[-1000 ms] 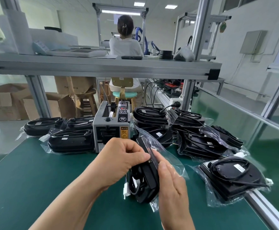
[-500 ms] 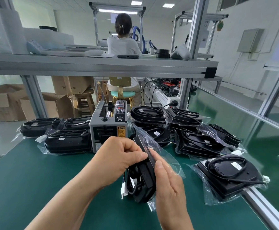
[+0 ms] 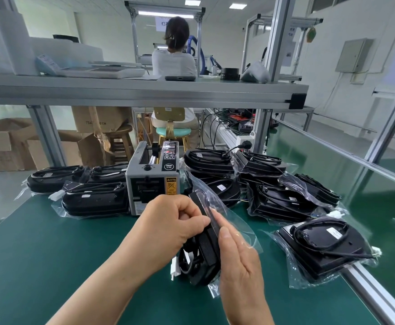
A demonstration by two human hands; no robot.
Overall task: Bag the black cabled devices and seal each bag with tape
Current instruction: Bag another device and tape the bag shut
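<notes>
A black cabled device point(image 3: 206, 254) stands on edge in a clear plastic bag point(image 3: 236, 228) above the green table, at the centre. My left hand point(image 3: 170, 227) grips its upper left edge with curled fingers. My right hand point(image 3: 239, 263) lies flat against the bag's right face, fingers straight. The device's coiled cable and a white connector point(image 3: 175, 268) show at the lower left. A grey tape dispenser point(image 3: 153, 178) stands just behind my hands.
Bagged black devices lie in a row to the left point(image 3: 93, 200) and in a pile to the right point(image 3: 283, 195); another point(image 3: 323, 247) sits by the table's aluminium edge rail point(image 3: 379, 299). A metal shelf point(image 3: 144, 92) spans overhead. A seated person point(image 3: 174, 59) faces away beyond.
Both hands keep their hold on the bagged device, which has stayed at the centre. The view shifted slightly.
</notes>
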